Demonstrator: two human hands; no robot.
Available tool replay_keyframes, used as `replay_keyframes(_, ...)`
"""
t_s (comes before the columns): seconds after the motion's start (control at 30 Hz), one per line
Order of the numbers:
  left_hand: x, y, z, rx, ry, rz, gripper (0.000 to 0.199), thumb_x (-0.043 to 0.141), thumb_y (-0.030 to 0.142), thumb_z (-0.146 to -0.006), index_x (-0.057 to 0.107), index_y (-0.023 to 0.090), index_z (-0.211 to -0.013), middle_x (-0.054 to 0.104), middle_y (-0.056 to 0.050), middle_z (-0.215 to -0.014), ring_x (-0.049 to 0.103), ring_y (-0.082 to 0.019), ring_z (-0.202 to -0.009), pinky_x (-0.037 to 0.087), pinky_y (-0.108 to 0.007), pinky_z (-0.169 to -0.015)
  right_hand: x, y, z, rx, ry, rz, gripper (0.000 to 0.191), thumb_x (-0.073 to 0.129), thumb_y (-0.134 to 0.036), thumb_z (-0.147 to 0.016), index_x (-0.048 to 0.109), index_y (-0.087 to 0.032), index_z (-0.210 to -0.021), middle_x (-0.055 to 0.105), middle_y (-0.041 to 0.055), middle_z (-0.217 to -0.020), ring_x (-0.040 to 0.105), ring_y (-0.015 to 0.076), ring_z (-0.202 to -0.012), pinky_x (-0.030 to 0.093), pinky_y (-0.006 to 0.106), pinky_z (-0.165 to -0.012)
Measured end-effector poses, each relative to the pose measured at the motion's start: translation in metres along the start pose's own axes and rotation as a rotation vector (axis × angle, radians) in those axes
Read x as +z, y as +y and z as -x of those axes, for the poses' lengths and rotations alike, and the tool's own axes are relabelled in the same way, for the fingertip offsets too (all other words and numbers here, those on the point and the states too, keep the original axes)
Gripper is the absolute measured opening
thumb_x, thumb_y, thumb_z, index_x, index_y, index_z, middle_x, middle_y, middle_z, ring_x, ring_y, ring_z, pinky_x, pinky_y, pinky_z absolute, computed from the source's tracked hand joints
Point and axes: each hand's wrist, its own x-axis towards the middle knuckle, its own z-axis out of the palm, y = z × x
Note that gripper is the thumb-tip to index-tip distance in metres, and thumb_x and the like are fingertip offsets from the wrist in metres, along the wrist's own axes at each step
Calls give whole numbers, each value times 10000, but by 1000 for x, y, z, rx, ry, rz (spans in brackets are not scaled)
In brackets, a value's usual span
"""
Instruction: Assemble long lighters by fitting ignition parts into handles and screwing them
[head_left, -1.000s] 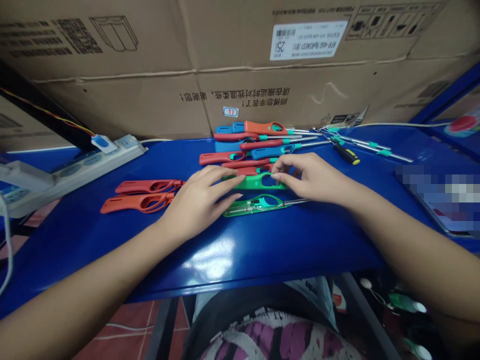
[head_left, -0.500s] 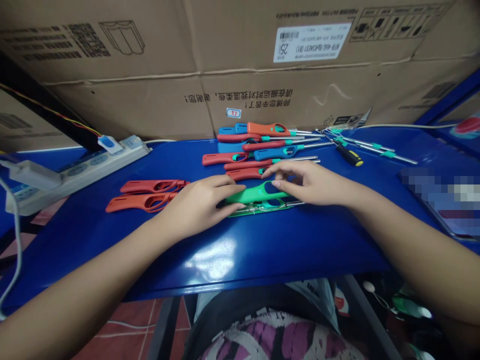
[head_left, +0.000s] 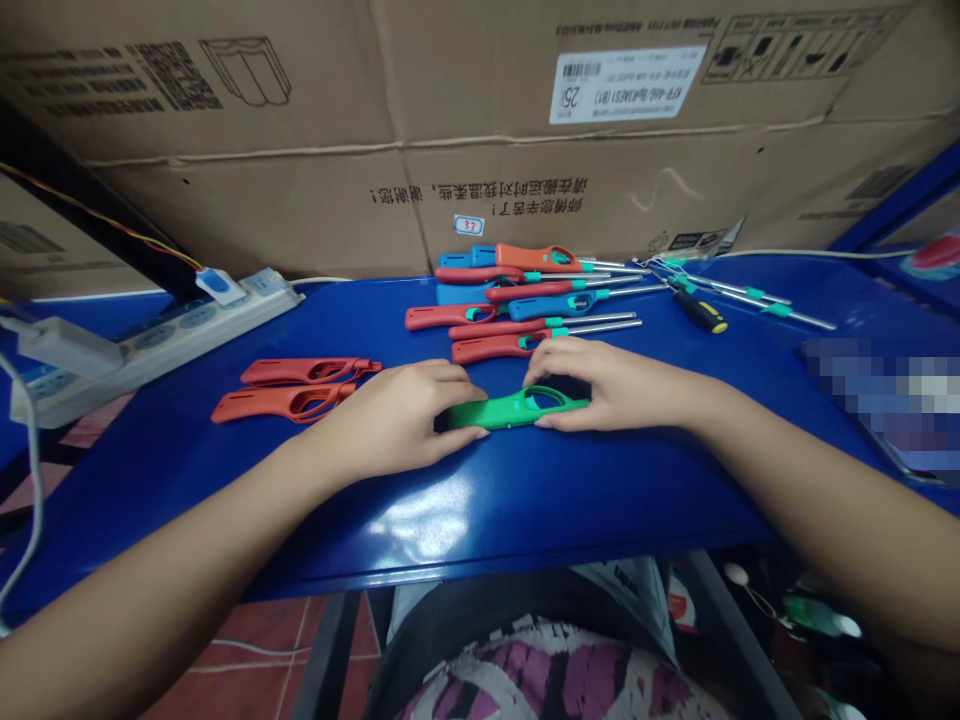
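A green gas lighter lies on the blue table in front of me, its casing halves together. My left hand is closed around the handle end, thumb at the near edge. At the other end, by the trigger loop, my right hand pinches the lighter between thumb and fingers; its metal tube is hidden behind that hand. Just beyond are red lighters with metal tubes. A red casing and an orange casing rest left of my left hand.
Behind the hands lies a pile of lighters, among them an orange lighter and a blue lighter. A black-and-yellow screwdriver and metal tubes are at right. A power strip sits left; a cardboard box stands behind.
The upper green casing half has come down onto the lower half, covering the inner parts. My right hand has moved down slightly and now grips both halves at the trigger end.
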Motion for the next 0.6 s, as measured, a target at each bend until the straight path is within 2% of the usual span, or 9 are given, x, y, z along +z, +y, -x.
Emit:
replay_keyframes(0.33, 5, 1, 0, -16, -4, -48, 284, 712, 349, -902, 730, 175, -1125, 704, -76, -1045, 691, -226, -931, 569, -352, -870, 2, -1, 0, -14, -15, 76, 298, 724, -374, -877, 650, -161, -1072, 648, 105, -1112, 615, 225, -1020, 495, 365, -926)
replay_keyframes(0.5, 11, 14, 0, -21, 9, -241, 225, 655, 310, -929, 734, 155, -1071, 696, -81, -978, 687, -232, -863, 565, -340, -766, 4, -6, -1, -10, -31, 241, 299, 680, -345, -910, 679, -126, -1115, 658, 129, -1094, 635, 248, -984, 516, 373, -872)
replay_keyframes(0.6, 15, 18, 0, -6, 19, -350, 220, 634, 296, -926, 727, 151, -1063, 699, -83, -950, 684, -249, -856, 550, -344, -716, 6, -4, -1, -106, -1, 393, 294, 631, -354, -941, 695, -124, -1113, 682, 127, -1066, 653, 246, -939, 517, 355, -820)
